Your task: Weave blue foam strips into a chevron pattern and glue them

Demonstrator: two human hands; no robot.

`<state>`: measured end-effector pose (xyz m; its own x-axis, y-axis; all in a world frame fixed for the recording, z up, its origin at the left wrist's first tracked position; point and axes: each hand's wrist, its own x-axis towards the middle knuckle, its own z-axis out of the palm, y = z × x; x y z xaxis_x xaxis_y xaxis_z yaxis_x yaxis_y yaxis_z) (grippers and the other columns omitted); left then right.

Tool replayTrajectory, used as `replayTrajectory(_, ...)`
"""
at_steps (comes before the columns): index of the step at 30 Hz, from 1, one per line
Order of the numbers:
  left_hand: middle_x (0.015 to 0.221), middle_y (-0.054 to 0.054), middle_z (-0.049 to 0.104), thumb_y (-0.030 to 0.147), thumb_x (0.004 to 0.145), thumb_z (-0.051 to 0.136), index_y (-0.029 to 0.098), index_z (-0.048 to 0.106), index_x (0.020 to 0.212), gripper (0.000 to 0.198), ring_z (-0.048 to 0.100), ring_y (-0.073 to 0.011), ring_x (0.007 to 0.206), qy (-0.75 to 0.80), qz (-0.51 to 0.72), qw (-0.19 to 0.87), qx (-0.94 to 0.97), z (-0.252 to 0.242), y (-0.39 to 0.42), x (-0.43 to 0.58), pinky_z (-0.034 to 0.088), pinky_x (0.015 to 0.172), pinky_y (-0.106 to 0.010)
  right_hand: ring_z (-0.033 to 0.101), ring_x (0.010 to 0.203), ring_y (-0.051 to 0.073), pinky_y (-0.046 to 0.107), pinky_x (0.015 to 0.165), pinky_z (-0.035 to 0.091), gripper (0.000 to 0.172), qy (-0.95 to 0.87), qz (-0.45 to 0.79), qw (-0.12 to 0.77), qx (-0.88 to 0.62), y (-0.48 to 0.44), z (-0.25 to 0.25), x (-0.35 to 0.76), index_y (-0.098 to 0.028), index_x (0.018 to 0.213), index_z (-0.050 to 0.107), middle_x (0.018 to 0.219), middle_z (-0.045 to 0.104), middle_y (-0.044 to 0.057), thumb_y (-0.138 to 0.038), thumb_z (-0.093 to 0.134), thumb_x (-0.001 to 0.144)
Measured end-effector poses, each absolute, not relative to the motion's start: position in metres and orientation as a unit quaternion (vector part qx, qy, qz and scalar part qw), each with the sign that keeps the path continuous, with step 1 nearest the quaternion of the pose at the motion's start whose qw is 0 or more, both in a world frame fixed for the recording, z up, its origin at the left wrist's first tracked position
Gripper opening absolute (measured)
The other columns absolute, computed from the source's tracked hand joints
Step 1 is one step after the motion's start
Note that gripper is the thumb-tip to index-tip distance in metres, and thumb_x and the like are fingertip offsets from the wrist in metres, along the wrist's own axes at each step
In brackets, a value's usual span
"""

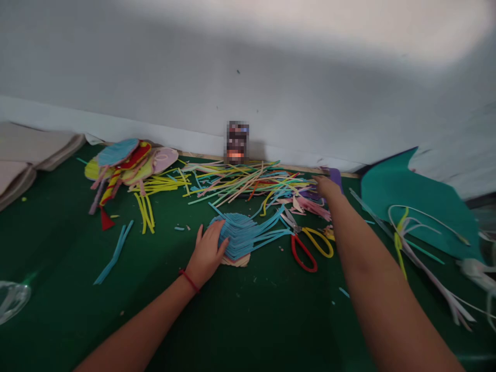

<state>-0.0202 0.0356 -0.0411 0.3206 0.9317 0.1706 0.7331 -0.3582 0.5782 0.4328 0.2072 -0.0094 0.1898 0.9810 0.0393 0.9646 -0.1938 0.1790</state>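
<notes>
My left hand (pixel 207 250) lies with its fingers spread on a rounded card piece (pixel 238 235) covered in bent blue strips. The loose strip ends fan out to the right, and a pale layer shows beneath its lower edge. My right hand (pixel 326 187) reaches to the right end of a pile of coloured strips (pixel 240 181), beside a purple object (pixel 335 178). Its fingertips are small and partly hidden, so I cannot make out a grip. Scissors (pixel 297 229) with one red and one yellow handle rest between the blue strips and my right forearm, blades apart.
Several fan-like decorated pieces (pixel 120 155) are stacked at the back left. A pixelated upright object (pixel 236 142) leans on the wall. Teal sheet (pixel 406 191) and white cords (pixel 422 258) lie right. Clear plastic (pixel 13 299) sits at the left edge of the green table (pixel 240 330).
</notes>
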Motion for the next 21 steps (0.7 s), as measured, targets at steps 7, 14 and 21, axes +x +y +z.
replayTrajectory(7,0.138,-0.012,0.050,0.034,0.094,0.034,0.018,0.039,0.135,0.044,0.041,-0.0218,0.131,0.536,0.243,0.201,0.784,-0.041,0.036,-0.020,0.014,0.114,-0.052,0.059,0.106,0.027,0.038,0.084,0.048,0.040,0.638,0.082,0.066,0.762,0.219,-0.014,0.412,-0.015,0.126,0.056,0.120,0.060,0.018,-0.015,0.040,0.089)
replayTrajectory(14,0.137,-0.012,0.051,0.032,0.094,0.034,0.019,0.040,0.135,0.043,0.042,-0.0208,0.131,0.535,0.247,0.207,0.781,-0.040,0.035,-0.020,0.013,0.114,-0.052,0.063,0.101,0.027,0.037,0.080,0.049,0.033,0.608,0.100,0.067,0.784,0.225,-0.018,0.398,-0.012,0.107,0.066,0.107,0.065,0.020,-0.010,0.039,0.088)
replayTrajectory(21,0.136,-0.012,0.052,0.033,0.095,0.034,0.020,0.041,0.134,0.042,0.045,-0.0211,0.129,0.530,0.255,0.194,0.786,-0.045,0.038,-0.022,0.017,0.113,-0.053,0.064,0.097,0.029,0.039,0.078,0.048,0.033,0.571,0.089,0.038,0.815,0.223,-0.012,0.396,-0.010,0.106,0.065,0.103,0.066,0.024,-0.014,0.036,0.089)
